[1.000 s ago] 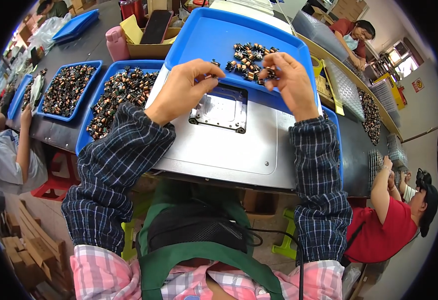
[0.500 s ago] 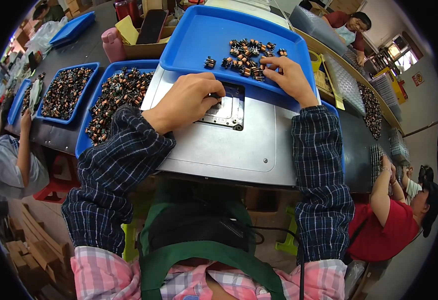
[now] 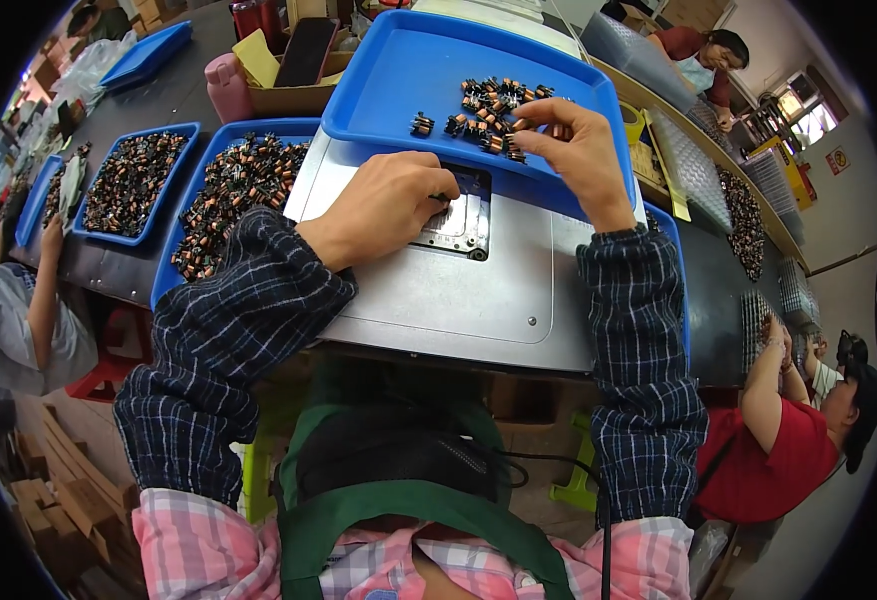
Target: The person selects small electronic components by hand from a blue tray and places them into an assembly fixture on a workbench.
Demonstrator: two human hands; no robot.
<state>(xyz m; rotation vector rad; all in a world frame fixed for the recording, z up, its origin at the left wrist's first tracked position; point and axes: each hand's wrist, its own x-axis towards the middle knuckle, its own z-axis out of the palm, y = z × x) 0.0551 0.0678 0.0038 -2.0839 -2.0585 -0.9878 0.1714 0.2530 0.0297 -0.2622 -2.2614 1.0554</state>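
My left hand [image 3: 383, 205] is closed over the metal fixture [image 3: 466, 228], which sits in a recess of a silver plate. Its fingertips pinch a small dark part that looks like a coil, mostly hidden by the fingers. My right hand [image 3: 580, 155] hovers over the near right part of a raised blue tray [image 3: 398, 70]. Its thumb and forefinger are pinched together on a small copper-wound coil, partly covered. Just left of those fingertips lies a loose pile of copper-and-black coils [image 3: 483, 105]. One coil [image 3: 421, 124] rests apart, farther left on the tray.
Blue trays heaped with coils stand on the left, one [image 3: 166, 270] beside the silver plate [image 3: 438, 315]. A pink bottle [image 3: 226, 88] and a cardboard box [image 3: 303, 98] sit behind. Co-workers sit at both sides; one in a red shirt [image 3: 773, 450] is at the right.
My right hand has drawn slightly up from the pile, its thumb and forefinger now closer together. My left hand has shifted slightly right over the fixture.
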